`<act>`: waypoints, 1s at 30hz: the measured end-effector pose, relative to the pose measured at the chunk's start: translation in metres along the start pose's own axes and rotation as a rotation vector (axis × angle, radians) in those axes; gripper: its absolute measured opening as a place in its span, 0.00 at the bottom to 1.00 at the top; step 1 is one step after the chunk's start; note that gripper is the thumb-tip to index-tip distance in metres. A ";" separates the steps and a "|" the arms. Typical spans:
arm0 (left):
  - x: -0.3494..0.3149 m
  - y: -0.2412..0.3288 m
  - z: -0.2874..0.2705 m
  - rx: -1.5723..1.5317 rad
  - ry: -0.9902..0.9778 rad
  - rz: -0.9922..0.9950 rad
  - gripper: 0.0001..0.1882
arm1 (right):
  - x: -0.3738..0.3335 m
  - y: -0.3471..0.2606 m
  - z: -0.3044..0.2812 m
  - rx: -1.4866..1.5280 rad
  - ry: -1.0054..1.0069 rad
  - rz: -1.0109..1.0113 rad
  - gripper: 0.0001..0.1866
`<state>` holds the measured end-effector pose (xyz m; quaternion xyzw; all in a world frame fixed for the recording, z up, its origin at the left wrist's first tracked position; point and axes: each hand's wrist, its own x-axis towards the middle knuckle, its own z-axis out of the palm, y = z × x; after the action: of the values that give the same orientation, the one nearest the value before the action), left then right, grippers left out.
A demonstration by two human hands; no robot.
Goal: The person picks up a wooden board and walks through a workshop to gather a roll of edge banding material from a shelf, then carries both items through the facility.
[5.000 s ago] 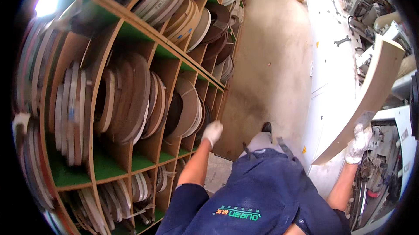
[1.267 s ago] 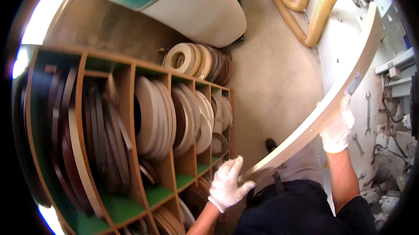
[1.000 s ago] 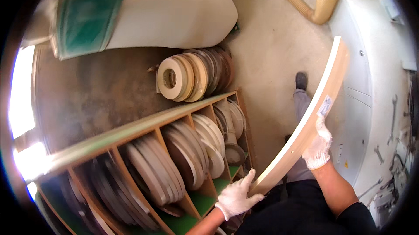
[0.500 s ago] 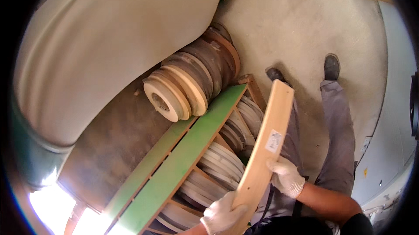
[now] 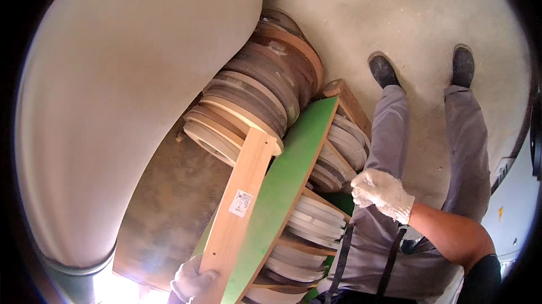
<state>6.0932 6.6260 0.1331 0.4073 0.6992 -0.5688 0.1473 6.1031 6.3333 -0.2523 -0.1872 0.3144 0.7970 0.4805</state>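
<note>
A flat, pale wooden board (image 5: 230,230) with a white label stuck on its face stands out to the left, over the green top of a wooden rack (image 5: 285,194). Near its lower end my left hand (image 5: 192,278), in a white knit glove, is closed around it. The board's far end overlaps the stack of rolls behind the rack. My right hand (image 5: 384,194), gloved the same way, is off the board, above my thigh. Its fingers are curled in, with nothing showing in them.
Brown and cream edge-band rolls (image 5: 257,81) lie stacked beyond the rack. More coils (image 5: 316,213) sit in its slots, close to my legs. A large beige curved duct or bag (image 5: 135,84) fills the left side. A grey cabinet (image 5: 516,208) stands at the right.
The board has swung left, from in front of my legs to over the rack. My left hand moved with it. My right hand has let go of the board. My view has shifted.
</note>
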 end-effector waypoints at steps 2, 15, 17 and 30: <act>0.006 -0.002 -0.006 -0.025 0.100 0.001 0.25 | 0.002 -0.001 0.006 0.077 0.091 0.001 0.08; 0.043 -0.011 -0.012 0.017 0.158 0.086 0.23 | 0.022 0.034 -0.027 0.072 0.125 -0.024 0.10; 0.046 -0.006 -0.012 -0.069 0.098 0.059 0.23 | 0.025 0.039 -0.031 0.135 0.091 -0.056 0.09; 0.062 -0.013 -0.011 -0.099 0.113 0.091 0.26 | 0.037 0.042 -0.035 0.120 0.134 -0.011 0.09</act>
<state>6.0475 6.6611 0.1038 0.4622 0.7144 -0.5025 0.1535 6.0487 6.3193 -0.2869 -0.2125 0.3921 0.7598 0.4731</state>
